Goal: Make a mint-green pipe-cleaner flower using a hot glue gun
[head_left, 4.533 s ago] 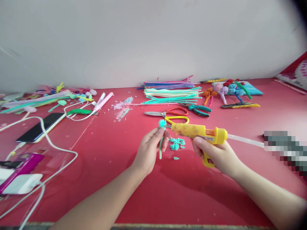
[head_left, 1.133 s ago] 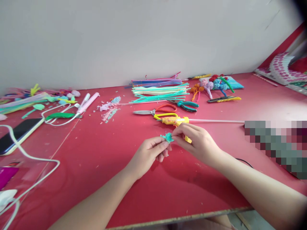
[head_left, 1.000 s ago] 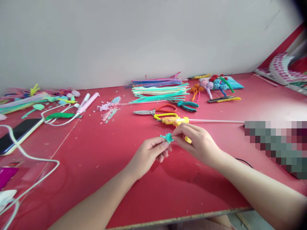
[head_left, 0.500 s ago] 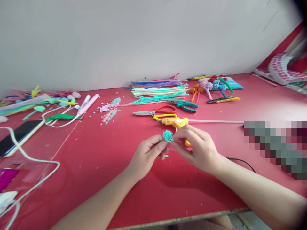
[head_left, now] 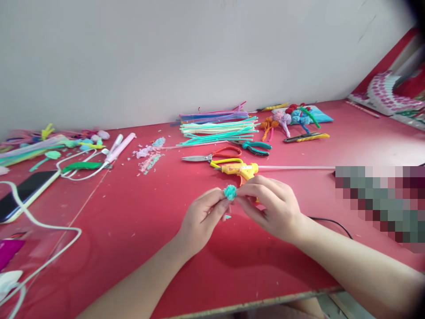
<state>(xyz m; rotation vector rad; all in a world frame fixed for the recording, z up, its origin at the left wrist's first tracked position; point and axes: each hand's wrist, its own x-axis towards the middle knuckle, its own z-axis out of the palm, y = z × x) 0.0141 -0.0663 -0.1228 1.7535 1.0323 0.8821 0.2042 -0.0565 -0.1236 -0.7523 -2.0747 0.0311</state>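
Observation:
A small turquoise pipe-cleaner flower [head_left: 230, 192] is held up over the red table, at the middle of the view. My left hand [head_left: 207, 212] is closed, pinching its base between thumb and fingers; a bit of turquoise stem pokes out below. The fingertips of my right hand [head_left: 270, 204] are pinched together at the flower's right edge, gripping its outer loops. Just behind my right hand lies a yellow hot glue gun [head_left: 239, 169], partly hidden by it, with a long clear glue stick in its back end. Scissors [head_left: 199, 158] with red and yellow handles lie beyond.
Bundles of pipe cleaners [head_left: 219, 127], teal pliers [head_left: 255, 147], finished fuzzy flowers [head_left: 282, 118] and a yellow cutter [head_left: 307, 138] lie toward the wall. On the left are fuzz scraps [head_left: 151, 155], a pink curling tool [head_left: 121, 148], a phone [head_left: 28, 195] and a white cable [head_left: 49, 226].
My right fingertips have come in closer against the flower's right side, and its loops look more gathered. My left hand keeps its pinch. The whole view has shifted slightly.

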